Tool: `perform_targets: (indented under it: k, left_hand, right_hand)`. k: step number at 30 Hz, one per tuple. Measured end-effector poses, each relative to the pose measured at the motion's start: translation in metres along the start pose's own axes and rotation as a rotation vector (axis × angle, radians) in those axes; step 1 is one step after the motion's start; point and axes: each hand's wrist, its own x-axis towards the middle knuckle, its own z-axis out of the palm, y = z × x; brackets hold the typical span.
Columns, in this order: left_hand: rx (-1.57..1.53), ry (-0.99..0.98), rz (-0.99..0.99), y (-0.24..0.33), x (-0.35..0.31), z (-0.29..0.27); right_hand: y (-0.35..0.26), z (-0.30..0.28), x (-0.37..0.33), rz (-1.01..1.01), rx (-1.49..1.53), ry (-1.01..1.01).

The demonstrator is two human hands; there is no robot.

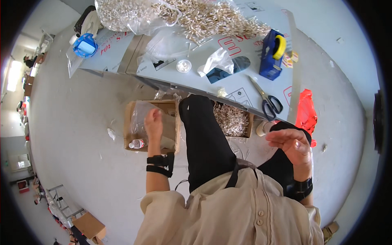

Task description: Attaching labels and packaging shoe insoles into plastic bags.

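Observation:
My left hand [153,121] hangs over an open cardboard box [178,128] on the floor, fingers curled together. A clear plastic bag [140,116] shows right beside and behind those fingers; whether they grip it is hidden. A small bottle with a red and white label [138,143] lies in the same box. My right hand [290,143] is raised above my right knee, fingers stretched out and nothing in it. Nearest to it on the table are scissors with black handles [267,100] and a blue tape dispenser [270,57] with a yellow core.
The table [175,77] carries a large heap of thin cotton-swab-like sticks [212,20], a round clear tub [183,65] and crumpled white plastic [218,61]. Below its edge stands a box of similar sticks [232,118]. A red plastic bag [306,110] hangs at the right.

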Motion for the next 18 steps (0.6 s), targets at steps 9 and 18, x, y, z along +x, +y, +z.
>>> perform_targets:
  k: [9,18]
  left_hand:
    - [0.386,-0.42,0.139,-0.153,0.054,0.063]
    - [0.245,-0.386,-0.172,-0.231,0.096,0.151]
  right_hand:
    - [-0.007,-0.077,-0.014,-0.024,0.131,0.345]
    - [-0.056,-0.092,-0.021,0.084,0.017,0.59]
